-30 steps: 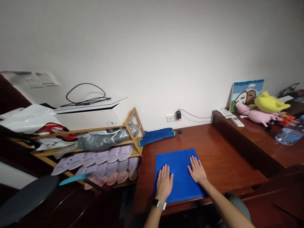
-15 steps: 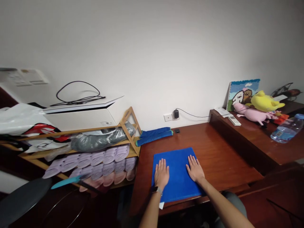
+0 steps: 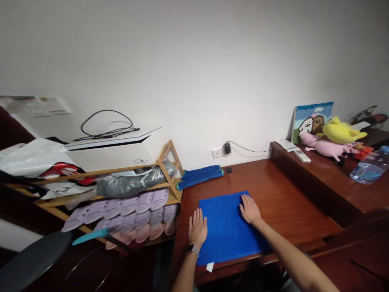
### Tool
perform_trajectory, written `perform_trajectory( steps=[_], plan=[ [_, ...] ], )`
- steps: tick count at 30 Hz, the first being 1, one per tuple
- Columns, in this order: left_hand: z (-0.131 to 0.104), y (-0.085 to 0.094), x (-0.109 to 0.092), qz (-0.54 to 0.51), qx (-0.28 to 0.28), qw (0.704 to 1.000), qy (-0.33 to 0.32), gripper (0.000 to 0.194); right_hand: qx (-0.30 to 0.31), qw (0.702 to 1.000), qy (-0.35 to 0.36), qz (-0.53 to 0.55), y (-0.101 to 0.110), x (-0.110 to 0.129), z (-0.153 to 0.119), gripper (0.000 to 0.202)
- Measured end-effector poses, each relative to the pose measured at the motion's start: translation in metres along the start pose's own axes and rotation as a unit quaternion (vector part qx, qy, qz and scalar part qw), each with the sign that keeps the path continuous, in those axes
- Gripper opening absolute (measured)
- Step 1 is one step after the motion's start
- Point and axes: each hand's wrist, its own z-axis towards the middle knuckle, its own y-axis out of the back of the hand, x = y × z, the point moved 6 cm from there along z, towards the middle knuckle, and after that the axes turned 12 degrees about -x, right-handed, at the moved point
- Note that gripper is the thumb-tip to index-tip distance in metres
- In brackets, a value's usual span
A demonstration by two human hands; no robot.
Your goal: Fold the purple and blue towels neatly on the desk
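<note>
A bright blue cloth point(image 3: 226, 227) lies flat and smooth near the front edge of the brown wooden desk point(image 3: 291, 202), with a small white tag point(image 3: 210, 267) at its near left corner. My left hand point(image 3: 197, 231) rests flat over the cloth's left edge, fingers stretched out and pointing away from me. A watch is on that wrist. On the far right corner lies my right hand point(image 3: 250, 209), palm down with its fingers extended. Neither hand grips anything. Behind the cloth, against the wall, lies a folded darker blue cloth point(image 3: 200, 176) with green edging.
To the left stands a wooden rack point(image 3: 172, 178) with several slippers point(image 3: 146, 202) and a white box point(image 3: 115, 156). The raised desk section at right holds a water bottle point(image 3: 369, 168), plush toys point(image 3: 342, 130) and a remote point(image 3: 302, 156). A black charger point(image 3: 227, 148) is plugged into the wall.
My left hand has slid left from the cloth's surface to its left edge. My right hand has shifted slightly toward the far right corner. The view has turned a little.
</note>
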Motion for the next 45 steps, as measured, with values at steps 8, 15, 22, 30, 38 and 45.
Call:
perform_trajectory(
  steps=[8, 15, 22, 30, 38, 45],
  plan=[
    [-0.003, 0.001, 0.006, 0.026, -0.007, 1.0, -0.011, 0.06, 0.017, 1.0, -0.001, 0.006, -0.025, -0.014, 0.029, 0.078],
    [0.025, 0.013, -0.068, -0.037, -0.03, 0.992, -0.114, 0.058, -0.002, 1.0, 0.009, 0.007, -0.029, -0.014, 0.03, 0.078],
    [0.061, -0.027, -0.191, -0.123, 0.075, 0.977, -0.159, 0.058, 0.001, 1.0, 0.007, 0.014, -0.031, -0.016, 0.03, 0.077],
    [0.058, -0.039, -0.069, -0.06, 0.057, 0.992, -0.091, 0.061, 0.0, 1.0, 0.005, 0.018, -0.034, -0.018, 0.032, 0.079],
    [0.057, -0.034, 0.023, -0.012, 0.06, 0.997, -0.05, 0.063, 0.007, 1.0, 0.002, 0.014, -0.028, -0.016, 0.03, 0.079],
    [0.06, -0.012, -0.039, -0.027, 0.001, 0.995, -0.095, 0.059, 0.011, 1.0, 0.001, 0.004, -0.028, -0.014, 0.029, 0.078]
  ],
)
